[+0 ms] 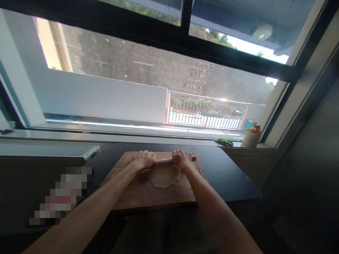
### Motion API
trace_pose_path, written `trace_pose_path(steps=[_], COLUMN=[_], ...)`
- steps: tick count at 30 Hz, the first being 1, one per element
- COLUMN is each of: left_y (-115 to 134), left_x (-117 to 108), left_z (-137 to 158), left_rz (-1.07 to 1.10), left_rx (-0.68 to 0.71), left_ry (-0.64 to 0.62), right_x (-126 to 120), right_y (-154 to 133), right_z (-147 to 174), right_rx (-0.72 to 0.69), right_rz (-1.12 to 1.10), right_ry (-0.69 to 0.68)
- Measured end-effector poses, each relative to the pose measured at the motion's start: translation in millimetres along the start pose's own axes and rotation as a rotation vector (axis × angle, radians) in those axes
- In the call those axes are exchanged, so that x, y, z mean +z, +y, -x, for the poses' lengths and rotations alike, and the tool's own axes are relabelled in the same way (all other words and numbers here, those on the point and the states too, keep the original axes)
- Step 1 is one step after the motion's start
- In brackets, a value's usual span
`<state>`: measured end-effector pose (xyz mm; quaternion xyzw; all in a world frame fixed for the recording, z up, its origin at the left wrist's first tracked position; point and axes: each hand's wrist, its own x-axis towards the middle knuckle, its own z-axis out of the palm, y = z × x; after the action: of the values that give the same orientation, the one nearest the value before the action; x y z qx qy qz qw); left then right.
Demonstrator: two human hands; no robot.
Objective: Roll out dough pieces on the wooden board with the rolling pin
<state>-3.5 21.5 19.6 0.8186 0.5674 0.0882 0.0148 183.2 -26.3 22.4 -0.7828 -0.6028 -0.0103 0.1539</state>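
A wooden rolling pin (164,161) lies crosswise near the far edge of a wooden board (156,200). My left hand (144,158) is closed around its left part, and my right hand (182,157) grips it toward the right end, which sticks out past my fingers. Just on the near side of the pin, a flat, pale sheet of dough (164,177) with an uneven edge rests on the board. Whether the pin touches the dough's far edge I cannot tell.
The board sits on a dark table (227,174) below a large window. On the sill at the right are a green cloth (224,141) and a white container (251,137) with an orange top. A radiator (47,150) stands at the left; a blurred-out patch (63,195) lies beside my left forearm.
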Motion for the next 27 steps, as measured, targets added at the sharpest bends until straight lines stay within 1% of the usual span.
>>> trace_pose_path(steps=[3, 6, 8, 10, 14, 18, 22, 24, 27], left_y=[9.3, 14.7, 15.8, 15.9, 13.5, 3.3, -8.4, -11.5, -11.9], left_x=[-1.6, 2.5, 5.7, 6.8, 2.3, 0.1, 3.3, 4.6, 5.8], left_z=[27.8, 51.6, 59.6, 59.7, 40.4, 8.1, -19.7, -27.2, -28.0], left_rz=[-0.015, -0.056, -0.075, -0.075, -0.061, -0.045, -0.065, -0.073, -0.088], left_rx=[0.002, 0.038, 0.080, 0.084, -0.004, -0.051, -0.129, -0.132, -0.063], left_ry=[0.030, 0.135, 0.187, 0.193, 0.145, 0.071, 0.069, 0.060, 0.008], right_x=[-2.4, -2.7, -1.0, 1.0, 1.3, -0.9, 2.5, 5.0, 5.2], right_y=[4.6, 10.4, 13.5, 14.5, 10.1, 2.5, -3.5, -3.9, -0.1], right_z=[29.7, 54.7, 62.2, 61.2, 40.3, 4.2, -29.8, -37.4, -32.5], right_rx=[-0.039, -0.098, -0.149, -0.169, -0.139, -0.136, -0.080, -0.064, -0.072], right_rz=[0.017, 0.028, 0.036, 0.049, 0.065, 0.060, 0.058, 0.060, 0.067], right_ry=[0.059, 0.140, 0.181, 0.197, 0.157, 0.104, 0.046, -0.002, -0.065])
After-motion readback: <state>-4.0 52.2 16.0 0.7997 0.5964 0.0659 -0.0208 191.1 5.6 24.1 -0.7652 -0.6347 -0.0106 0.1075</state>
